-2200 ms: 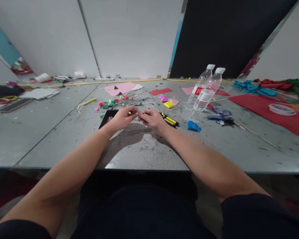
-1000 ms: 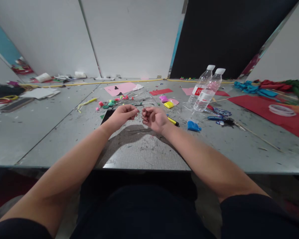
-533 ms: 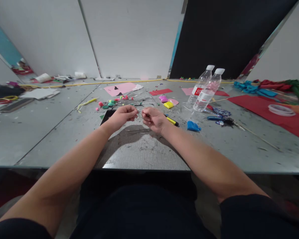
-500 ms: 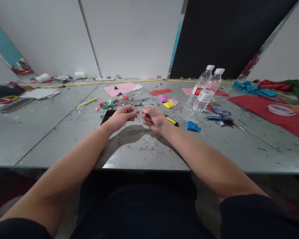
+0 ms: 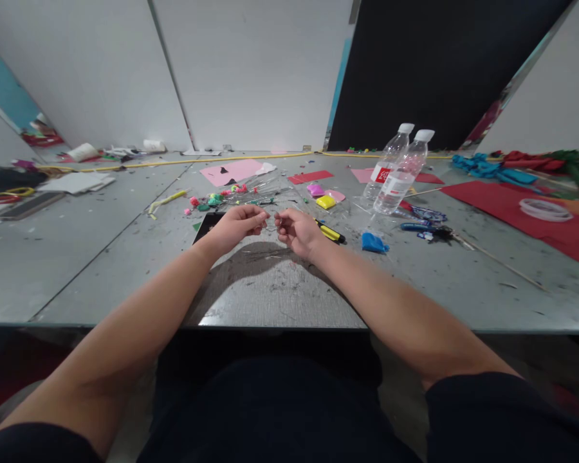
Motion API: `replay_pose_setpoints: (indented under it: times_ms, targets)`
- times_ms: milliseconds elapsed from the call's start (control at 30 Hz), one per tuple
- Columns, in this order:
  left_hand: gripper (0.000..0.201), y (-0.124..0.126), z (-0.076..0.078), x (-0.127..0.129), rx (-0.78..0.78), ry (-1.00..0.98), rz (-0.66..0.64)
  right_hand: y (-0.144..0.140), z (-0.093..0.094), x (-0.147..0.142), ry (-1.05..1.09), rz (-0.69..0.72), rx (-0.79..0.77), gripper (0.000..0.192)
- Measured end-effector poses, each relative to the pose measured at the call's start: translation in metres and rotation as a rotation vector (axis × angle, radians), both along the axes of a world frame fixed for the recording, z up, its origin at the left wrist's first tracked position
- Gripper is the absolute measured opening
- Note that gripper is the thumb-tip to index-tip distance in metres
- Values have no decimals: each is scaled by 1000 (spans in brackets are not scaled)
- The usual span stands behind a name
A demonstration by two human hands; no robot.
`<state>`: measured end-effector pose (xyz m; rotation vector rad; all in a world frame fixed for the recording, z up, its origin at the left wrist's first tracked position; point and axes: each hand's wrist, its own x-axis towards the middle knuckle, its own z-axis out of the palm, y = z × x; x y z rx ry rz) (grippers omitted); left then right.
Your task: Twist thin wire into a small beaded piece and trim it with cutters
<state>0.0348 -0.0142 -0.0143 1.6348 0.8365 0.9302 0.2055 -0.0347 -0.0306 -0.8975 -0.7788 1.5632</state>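
Observation:
My left hand (image 5: 241,223) is raised over the grey table (image 5: 270,302), thumb and fingertips pinched together. Facing it a small gap away, my right hand (image 5: 297,230) also pinches at the fingertips. Something very thin seems to be at the fingertips, too fine to make out. Below both hands, thin dark wires (image 5: 270,253) lie in their shadow. A black flat object (image 5: 207,223) sits partly behind my left hand. Beside my right hand lies a yellow and black utility knife (image 5: 332,232), with a blue packet (image 5: 374,242) farther right.
Two clear plastic bottles (image 5: 395,186) stand right of centre. Beyond my hands are small pink and green pompoms (image 5: 217,197), a yellow packet (image 5: 326,202) and pink paper (image 5: 231,171). Pliers with blue handles (image 5: 417,227) and red sheets (image 5: 492,202) lie to the right.
My right hand's fingers have loosened and shifted slightly, showing more of the fingertips. My left hand stays nearly in place. The whole view has tilted very little.

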Motion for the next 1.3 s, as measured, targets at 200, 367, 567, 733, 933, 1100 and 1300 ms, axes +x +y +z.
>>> replay_pose_setpoints:
  times_ms: [200,367,567,733,933,1100,1300]
  targets:
    - [36,3,-1,-2,-46,-41,-3,6,-9,0,-105,-31,165,10]
    - [37,5,-3,-4,-33,-52,0,10,-17,-2,-263,-119,330,15]
    - [28,6,-3,-6,-44,9,-47,13,-19,-2,-311,-172,336,18]
    - [22,9,-5,-7,-45,36,-91,13,-19,-1,-320,-185,297,16]
    - [15,9,-4,-7,-53,17,-58,9,-17,1,-346,-172,393,20]
    - [11,7,-1,-6,-45,27,6,7,-17,3,-367,-154,482,17]
    - [12,7,-2,-6,-51,-5,-9,11,-21,5,-478,-146,483,20]
